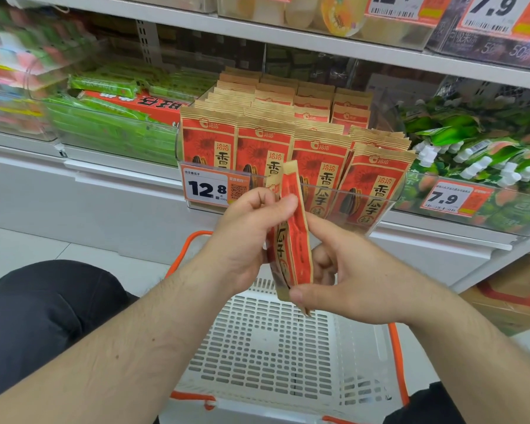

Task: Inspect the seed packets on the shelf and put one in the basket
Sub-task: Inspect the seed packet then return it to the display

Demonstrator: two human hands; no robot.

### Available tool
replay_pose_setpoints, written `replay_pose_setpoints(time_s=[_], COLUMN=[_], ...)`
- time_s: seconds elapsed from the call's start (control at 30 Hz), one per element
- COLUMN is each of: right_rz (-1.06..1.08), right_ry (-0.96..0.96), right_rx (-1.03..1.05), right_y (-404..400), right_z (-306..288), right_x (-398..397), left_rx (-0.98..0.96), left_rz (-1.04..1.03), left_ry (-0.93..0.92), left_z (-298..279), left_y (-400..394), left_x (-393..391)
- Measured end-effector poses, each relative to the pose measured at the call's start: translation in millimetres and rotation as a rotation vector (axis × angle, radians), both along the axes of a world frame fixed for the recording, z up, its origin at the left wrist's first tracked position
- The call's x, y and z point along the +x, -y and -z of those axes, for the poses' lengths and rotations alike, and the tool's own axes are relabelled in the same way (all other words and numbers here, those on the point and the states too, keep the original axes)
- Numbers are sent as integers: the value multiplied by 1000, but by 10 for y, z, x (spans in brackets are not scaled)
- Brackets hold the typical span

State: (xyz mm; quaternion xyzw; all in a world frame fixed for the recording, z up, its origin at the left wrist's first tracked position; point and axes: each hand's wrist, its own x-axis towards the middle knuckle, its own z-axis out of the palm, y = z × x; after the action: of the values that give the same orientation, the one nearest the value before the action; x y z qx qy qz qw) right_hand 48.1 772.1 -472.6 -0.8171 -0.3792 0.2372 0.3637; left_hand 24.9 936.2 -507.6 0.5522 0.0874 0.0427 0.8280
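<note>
Head view: shelf tag [205, 187] reads "12.8"; the red seed packet [291, 240], edge-on, is pinched between left hand [245, 240] and right hand [346, 276] above the white basket [257, 347].

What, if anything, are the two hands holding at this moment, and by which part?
One seed packet, held over the basket: the left hand pinches its upper part, the right hand its bottom corner.

A seed packet [291, 237] hangs above the basket [266, 341], before the shelf [129, 179].

Red-and-tan seed packet [291, 240], white basket [276, 347]
</note>
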Motion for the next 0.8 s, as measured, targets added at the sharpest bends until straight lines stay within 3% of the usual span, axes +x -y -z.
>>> replay_pose_setpoints(time_s=[0.17,0.23,0.3,0.4,0.47,0.6,0.8], right_rz=[60,39,40,176,251,289,381], right_ry=[256,277,196,-80,-195,-202,-276], right_rx=[-167,-219,-113,257,389,415,489], right_y=[-47,-29,-3,11,7,-30,-26], right_z=[105,133,137,107,89,105,87], right_x=[3,27,57,102,134,155,165], left_rx=[34,58,92,231,334,605,684], left_rz=[-2,18,51,85,110,151,228], left_ry=[68,74,104,194,260,383,375], left_z=[44,60,73,127,128,121,146], left_y=[24,-19,-58,-95,-88,-61,-42], left_x=[1,10,3,-11,-40,-70,-91])
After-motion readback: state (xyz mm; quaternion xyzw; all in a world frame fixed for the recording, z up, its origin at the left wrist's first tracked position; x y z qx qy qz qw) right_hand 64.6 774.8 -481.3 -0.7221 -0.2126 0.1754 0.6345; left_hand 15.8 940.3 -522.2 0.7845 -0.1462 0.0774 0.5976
